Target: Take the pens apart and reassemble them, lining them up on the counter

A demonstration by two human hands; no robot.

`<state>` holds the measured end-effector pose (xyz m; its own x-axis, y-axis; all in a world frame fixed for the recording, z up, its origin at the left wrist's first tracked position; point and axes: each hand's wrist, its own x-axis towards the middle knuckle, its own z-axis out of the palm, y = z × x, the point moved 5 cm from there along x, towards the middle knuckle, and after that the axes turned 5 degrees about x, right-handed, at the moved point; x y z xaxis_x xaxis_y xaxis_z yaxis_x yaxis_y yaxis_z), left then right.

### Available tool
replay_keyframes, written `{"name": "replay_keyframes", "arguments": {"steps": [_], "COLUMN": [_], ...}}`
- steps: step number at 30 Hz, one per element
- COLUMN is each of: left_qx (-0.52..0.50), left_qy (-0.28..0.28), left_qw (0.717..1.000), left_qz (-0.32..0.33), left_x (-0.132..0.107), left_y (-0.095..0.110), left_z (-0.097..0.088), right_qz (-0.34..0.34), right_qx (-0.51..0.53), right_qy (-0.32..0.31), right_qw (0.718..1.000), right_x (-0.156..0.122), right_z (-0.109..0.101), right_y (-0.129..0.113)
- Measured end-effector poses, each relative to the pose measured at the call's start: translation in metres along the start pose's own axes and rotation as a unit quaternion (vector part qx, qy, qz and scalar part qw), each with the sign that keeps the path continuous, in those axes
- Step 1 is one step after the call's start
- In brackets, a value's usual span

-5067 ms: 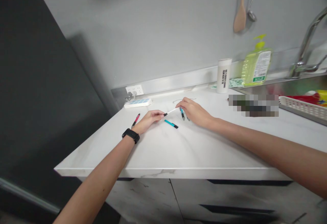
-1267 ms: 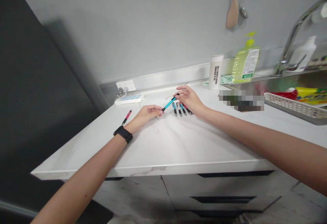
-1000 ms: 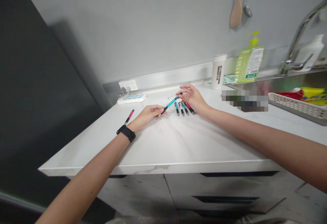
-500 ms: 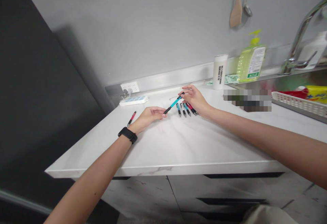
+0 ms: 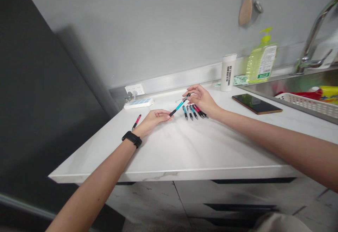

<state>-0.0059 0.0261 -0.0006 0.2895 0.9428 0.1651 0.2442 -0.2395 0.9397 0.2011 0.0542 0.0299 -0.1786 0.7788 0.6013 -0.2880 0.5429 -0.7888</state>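
A blue pen [image 5: 180, 105] with a black grip is held slanted above the counter between both hands. My left hand [image 5: 157, 119] pinches its lower black end. At the upper end, my right hand [image 5: 198, 99] has its fingers closed around the clip end. Just below my right hand lies a row of several pens, with blue pens [image 5: 190, 113] on the left and red pens [image 5: 197, 110] on the right, partly hidden by the hand. A single red pen [image 5: 136, 122] rests on the counter behind my left wrist.
On the white counter [image 5: 185, 151] are a power strip [image 5: 138, 103] at the back left, a white bottle [image 5: 228, 72], a yellow-green pump bottle [image 5: 262, 61] and a phone [image 5: 256, 104]. A sink with a white perforated basket [image 5: 308, 103] and faucet [image 5: 307, 55] is at the right.
Both hands keep hold of the blue pen, with only slight finger movement at its upper end. The view has shifted slightly.
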Motion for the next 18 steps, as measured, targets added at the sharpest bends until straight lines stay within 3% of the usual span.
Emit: {"name": "replay_keyframes", "arguments": {"steps": [6, 12, 18], "left_qx": [0.012, 0.030, 0.024], "left_qy": [0.063, -0.036, -0.110], "left_qw": [0.997, 0.999, 0.993], "left_qz": [0.032, -0.019, -0.021], "left_x": [0.004, -0.003, -0.007], "left_y": [-0.001, 0.003, 0.006], "left_z": [-0.014, 0.007, 0.025], "right_qz": [0.077, 0.073, 0.027], "right_qx": [-0.023, -0.002, -0.013], "right_qy": [0.001, 0.036, 0.042], "right_qw": [0.997, 0.997, 0.999], "right_x": [-0.002, -0.003, -0.003], "right_z": [0.004, 0.009, 0.011], "right_y": [0.005, 0.006, -0.005]}}
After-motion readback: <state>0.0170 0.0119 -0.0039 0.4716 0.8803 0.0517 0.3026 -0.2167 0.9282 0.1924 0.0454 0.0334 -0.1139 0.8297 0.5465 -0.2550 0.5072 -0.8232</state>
